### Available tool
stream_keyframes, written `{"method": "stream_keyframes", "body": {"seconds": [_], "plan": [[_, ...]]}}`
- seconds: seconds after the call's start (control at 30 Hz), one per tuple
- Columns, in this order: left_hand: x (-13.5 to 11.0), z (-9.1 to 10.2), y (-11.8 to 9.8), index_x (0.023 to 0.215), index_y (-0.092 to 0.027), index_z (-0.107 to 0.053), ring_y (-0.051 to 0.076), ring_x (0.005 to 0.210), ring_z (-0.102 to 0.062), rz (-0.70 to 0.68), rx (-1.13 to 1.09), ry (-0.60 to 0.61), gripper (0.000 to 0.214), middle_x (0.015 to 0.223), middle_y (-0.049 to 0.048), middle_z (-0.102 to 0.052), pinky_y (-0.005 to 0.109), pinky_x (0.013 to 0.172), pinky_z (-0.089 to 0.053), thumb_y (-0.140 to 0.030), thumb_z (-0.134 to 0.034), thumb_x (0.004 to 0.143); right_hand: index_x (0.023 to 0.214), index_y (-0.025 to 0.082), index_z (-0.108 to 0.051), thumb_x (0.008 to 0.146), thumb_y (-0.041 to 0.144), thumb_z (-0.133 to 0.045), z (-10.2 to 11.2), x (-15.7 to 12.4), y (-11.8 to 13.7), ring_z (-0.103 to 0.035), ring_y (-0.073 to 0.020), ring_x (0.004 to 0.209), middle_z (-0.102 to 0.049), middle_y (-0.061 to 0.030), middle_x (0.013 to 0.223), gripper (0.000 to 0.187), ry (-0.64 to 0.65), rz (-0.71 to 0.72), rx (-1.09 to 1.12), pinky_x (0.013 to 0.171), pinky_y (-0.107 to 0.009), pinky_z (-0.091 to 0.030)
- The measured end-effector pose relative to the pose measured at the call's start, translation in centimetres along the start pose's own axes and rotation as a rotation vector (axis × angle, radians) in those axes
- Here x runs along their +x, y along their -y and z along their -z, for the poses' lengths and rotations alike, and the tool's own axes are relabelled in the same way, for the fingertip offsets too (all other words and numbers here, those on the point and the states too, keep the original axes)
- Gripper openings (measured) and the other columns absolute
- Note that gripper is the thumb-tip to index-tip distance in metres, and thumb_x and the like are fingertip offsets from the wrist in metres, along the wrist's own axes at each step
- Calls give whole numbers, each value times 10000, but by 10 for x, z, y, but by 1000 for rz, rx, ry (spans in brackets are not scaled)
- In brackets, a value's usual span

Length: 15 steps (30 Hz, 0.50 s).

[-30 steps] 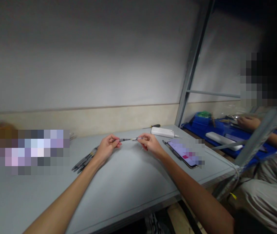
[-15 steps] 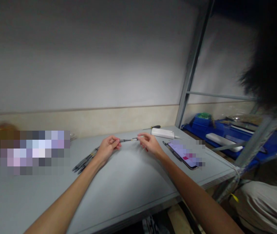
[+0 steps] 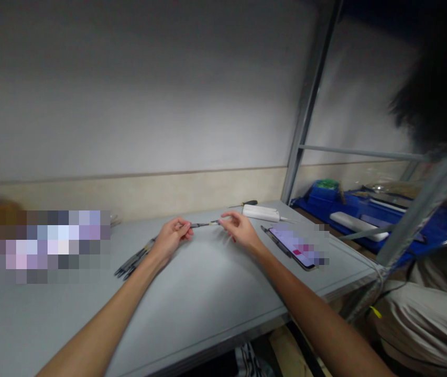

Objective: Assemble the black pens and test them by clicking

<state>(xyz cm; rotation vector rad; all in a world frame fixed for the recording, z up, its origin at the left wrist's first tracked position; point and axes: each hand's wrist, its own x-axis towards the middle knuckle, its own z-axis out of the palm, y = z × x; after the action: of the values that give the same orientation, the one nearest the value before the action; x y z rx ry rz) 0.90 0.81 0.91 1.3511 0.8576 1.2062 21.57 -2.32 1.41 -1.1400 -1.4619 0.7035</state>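
Note:
Above the grey table (image 3: 207, 293), my left hand (image 3: 170, 238) pinches the dark barrel of a pen (image 3: 202, 225) held roughly level. My right hand (image 3: 239, 230) is closed in a pinch on the pen's other, pale end, fingertips together at the tip. Both hands hover a little above the tabletop, close to each other. A bundle of several dark pens (image 3: 137, 259) lies on the table just left of my left wrist.
A phone (image 3: 292, 246) lies face up to the right of my right hand. Behind it sit a white power adapter (image 3: 261, 212) and a small screwdriver (image 3: 247, 203). A metal rack post (image 3: 305, 104) divides off a blue-matted bench where another person (image 3: 431, 309) sits.
My right hand has slid left along the pen toward my left hand, covering the thin tip that stuck out. The other person's hand has left the blue bench.

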Motion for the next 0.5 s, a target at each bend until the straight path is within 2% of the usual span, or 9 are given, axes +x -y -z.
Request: {"method": "stream_keyframes", "body": {"seconds": [0.07, 0.23, 0.37, 0.5], "plan": [[0, 1, 0, 686, -143, -541, 76, 520, -495, 9, -4, -4, 384, 575, -12, -587, 219, 569, -415, -446, -731, 545, 911, 168, -641, 639, 372, -668, 1, 0, 0, -480, -94, 473, -554, 19, 616, 340, 4, 27, 15, 405, -197, -355], [0, 3, 2, 671, -141, -531, 70, 495, -478, 24, -20, -6, 364, 548, -17, -573, 203, 532, -398, -426, -727, 557, 794, 137, -665, 699, 349, -617, 0, -1, -4, -435, -93, 423, -526, 18, 535, 237, 38, 34, -92, 436, -228, -356], [-1, 0, 1, 659, -137, -514, 57, 469, -465, 72, -88, -11, 279, 515, -29, -548, 182, 512, -401, -337, -704, 616, 735, 140, -672, 764, 346, -559, -2, -3, -4, -457, -106, 498, -521, 10, 519, 237, 12, 137, -235, 494, -223, -349], [-1, -4, -2, 662, -129, -500, 51, 422, -452, 176, -196, -76, 124, 485, -33, -514, 164, 466, -395, -171, -605, 715, 905, 136, -674, 726, 309, -624, -3, -5, -2, -475, -106, 524, -567, 3, 580, 254, 19, 261, -291, 527, -221, -374]]}}
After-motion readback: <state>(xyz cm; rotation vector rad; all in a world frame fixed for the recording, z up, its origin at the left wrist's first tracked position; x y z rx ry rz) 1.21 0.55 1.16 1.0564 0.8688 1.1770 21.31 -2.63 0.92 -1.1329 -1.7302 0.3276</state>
